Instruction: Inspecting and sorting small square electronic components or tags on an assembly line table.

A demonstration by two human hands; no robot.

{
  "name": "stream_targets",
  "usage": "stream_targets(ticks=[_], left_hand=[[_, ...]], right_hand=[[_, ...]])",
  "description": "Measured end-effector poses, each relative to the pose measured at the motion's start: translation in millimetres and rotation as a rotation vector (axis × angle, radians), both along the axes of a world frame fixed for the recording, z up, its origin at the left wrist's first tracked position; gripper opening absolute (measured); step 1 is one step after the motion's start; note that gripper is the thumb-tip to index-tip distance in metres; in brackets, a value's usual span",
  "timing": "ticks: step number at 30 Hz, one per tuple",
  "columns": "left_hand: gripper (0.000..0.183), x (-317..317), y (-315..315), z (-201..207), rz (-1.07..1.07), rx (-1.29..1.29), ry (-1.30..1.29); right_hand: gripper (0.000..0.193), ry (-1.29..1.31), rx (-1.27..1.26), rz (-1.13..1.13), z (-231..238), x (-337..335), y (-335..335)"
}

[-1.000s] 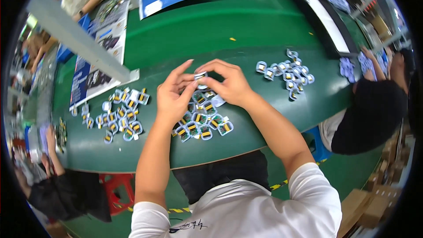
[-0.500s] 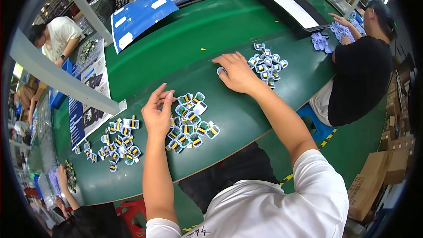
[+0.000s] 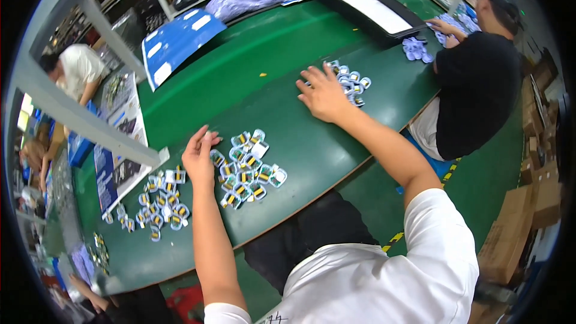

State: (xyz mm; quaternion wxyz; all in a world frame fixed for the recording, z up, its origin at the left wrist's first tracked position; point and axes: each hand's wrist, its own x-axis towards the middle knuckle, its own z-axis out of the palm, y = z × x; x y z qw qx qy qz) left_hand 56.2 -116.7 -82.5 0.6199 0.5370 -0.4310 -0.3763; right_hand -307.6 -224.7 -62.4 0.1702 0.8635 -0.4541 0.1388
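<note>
My left hand (image 3: 199,155) hovers at the upper left edge of the middle pile of small parts (image 3: 245,177). Its fingers are loosely bent and apart, and I see nothing held in them. These parts are light-blue rounded shells with green boards and black-and-yellow pieces inside. My right hand (image 3: 324,97) is palm down with spread fingers at the left side of the right pile of similar parts (image 3: 355,81), hiding some of them. Whatever lies under its palm is hidden. A third pile of such parts (image 3: 161,207) spreads left of my left forearm.
Beyond the green table (image 3: 312,162) runs a bright green belt (image 3: 252,54). A blue sheet (image 3: 180,42) and a black tray (image 3: 366,9) lie at the far side. A grey metal post (image 3: 90,123) slants across the left. A co-worker in black (image 3: 480,90) sits right, beside purple parts (image 3: 417,50).
The whole view has shifted slightly. My right hand has moved closer to the right pile, its fingers spreading; a part seen under its thumb before no longer shows. My left hand stays beside the middle pile.
</note>
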Motion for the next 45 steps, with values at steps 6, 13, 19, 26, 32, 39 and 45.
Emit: stream_targets(ticks=[6, 13, 19, 26, 32, 39, 45], left_hand=[[0.033, -12.8, -3.0, 10.7, -0.126, -0.013, -0.041], [0.034, -8.9, 14.6, 18.0, -0.034, -0.018, -0.452], [0.023, -13.0, 16.8, 10.2, 0.017, -0.035, -0.733], [0.020, -21.0, 14.9, 12.7, -0.068, -0.089, -0.798], [0.021, -11.6, 14.2, 10.8, -0.054, -0.057, -0.582], [0.022, -23.9, 18.6, 27.4, 0.009, -0.105, -0.491], [0.022, -31.0, 24.8, 43.2, 0.040, -0.155, -0.496]], right_hand=[[0.046, -0.039, -0.158, -0.009, 11.8, -18.9, 11.3], [0.026, -0.316, 0.125, 0.300, 20.7, 71.5, 37.8], [0.028, -0.304, 0.321, 0.273, 27.4, 133.9, 48.3], [0.026, -0.262, 0.450, 0.289, 21.2, 144.5, 40.9], [0.020, -0.406, 0.298, 0.449, 30.1, 162.0, 49.9], [0.024, -0.573, 0.293, 0.561, 39.9, 160.9, 50.2], [0.036, -0.723, 0.492, 0.934, 58.0, 156.8, 50.5]])
